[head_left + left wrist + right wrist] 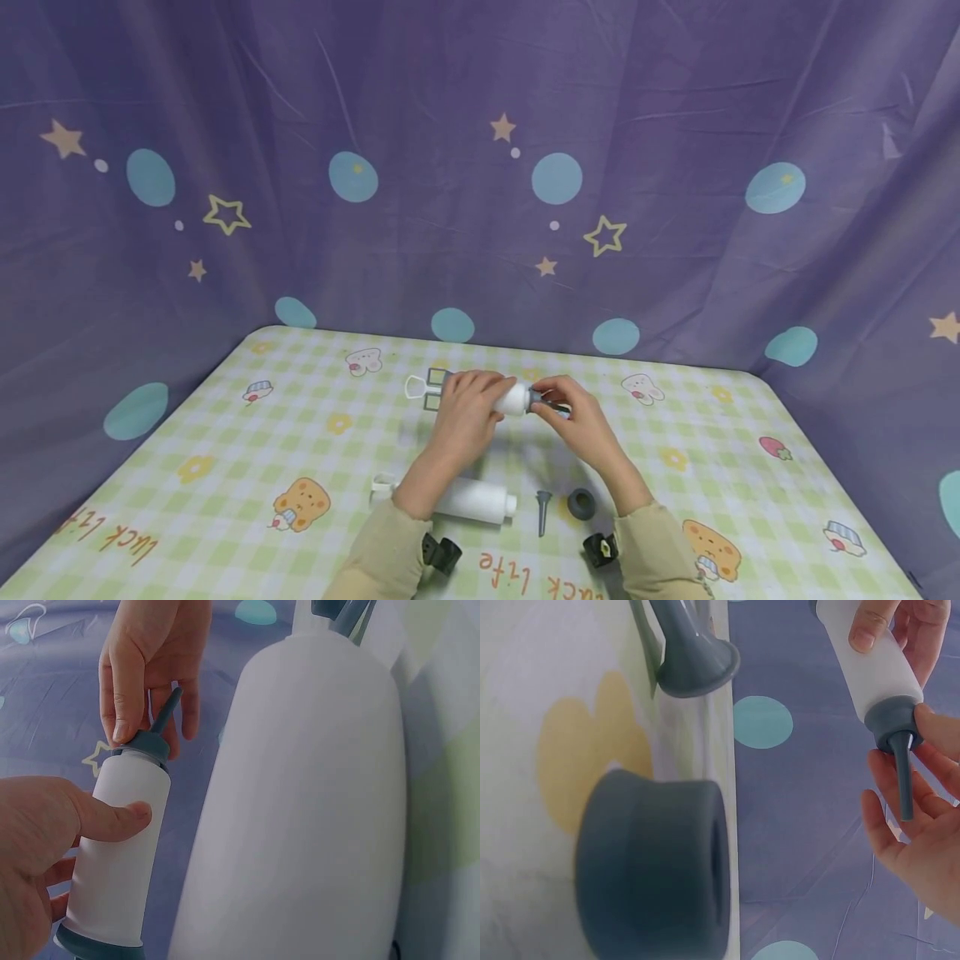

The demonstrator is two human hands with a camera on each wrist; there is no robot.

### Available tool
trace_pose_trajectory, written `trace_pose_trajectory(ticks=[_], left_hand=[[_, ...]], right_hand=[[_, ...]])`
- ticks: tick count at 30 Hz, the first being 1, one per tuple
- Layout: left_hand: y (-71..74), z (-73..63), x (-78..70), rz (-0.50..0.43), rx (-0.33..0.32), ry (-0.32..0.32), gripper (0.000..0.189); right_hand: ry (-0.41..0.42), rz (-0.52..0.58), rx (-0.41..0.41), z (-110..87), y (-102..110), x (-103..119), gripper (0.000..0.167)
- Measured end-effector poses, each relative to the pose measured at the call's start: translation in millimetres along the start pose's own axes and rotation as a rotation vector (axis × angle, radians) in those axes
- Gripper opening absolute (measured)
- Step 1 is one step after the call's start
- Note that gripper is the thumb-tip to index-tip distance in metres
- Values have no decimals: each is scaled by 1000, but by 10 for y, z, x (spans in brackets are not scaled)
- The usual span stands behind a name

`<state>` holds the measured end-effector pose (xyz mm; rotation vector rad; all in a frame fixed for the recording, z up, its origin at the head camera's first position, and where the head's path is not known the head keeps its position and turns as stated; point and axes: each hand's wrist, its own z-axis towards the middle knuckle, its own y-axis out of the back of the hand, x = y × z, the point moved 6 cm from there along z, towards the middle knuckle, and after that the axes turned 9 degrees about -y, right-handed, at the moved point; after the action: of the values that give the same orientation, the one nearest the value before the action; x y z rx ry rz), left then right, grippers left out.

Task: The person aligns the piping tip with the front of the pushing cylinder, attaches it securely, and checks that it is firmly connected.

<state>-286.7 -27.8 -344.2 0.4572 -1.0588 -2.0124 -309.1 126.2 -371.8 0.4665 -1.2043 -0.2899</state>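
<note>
Above the middle of the table, my left hand (471, 407) grips the barrel of a white plunger syringe (513, 400). Its white loop handle (415, 387) and grey side grips point left. My right hand (576, 412) pinches the dark grey collar (894, 716) at the other end. From that collar sticks a thin grey nozzle (904, 780), in front of the right hand's fingers. In the left wrist view, the left thumb lies across the white barrel (127, 877), with the right hand (154, 645) at its top. Whether the collar is fully seated cannot be told.
A second white syringe (474, 501) lies beneath the left forearm, partly hidden. Right of it are a loose grey nozzle (543, 510) and a dark grey ring cap (581, 504). A checked cloth (360, 467) covers the table; a purple curtain (450, 250) hangs behind.
</note>
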Motion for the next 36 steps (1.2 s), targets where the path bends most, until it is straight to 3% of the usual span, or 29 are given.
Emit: trace_pose_trajectory(ticks=[4,12,15,23,36], left_hand=[[-6,-5,5,-4,-1,-1,51],[1,-9,17,-35,-21,-5,51],[0,-8,15,-50,-25,-6,52],[16,-5,12,-63,-31,6,50],[28,-4,13,-70,-15,8,50]], right_hand=[[9,9,0,-5,-8,25,27],[80,-29,-8,-120,49,357,34],[100,-33,-18,-121,56,358,33],[140,-29,-30,-13,10,51,34],[220,-39,-67,-17,33,95,33]])
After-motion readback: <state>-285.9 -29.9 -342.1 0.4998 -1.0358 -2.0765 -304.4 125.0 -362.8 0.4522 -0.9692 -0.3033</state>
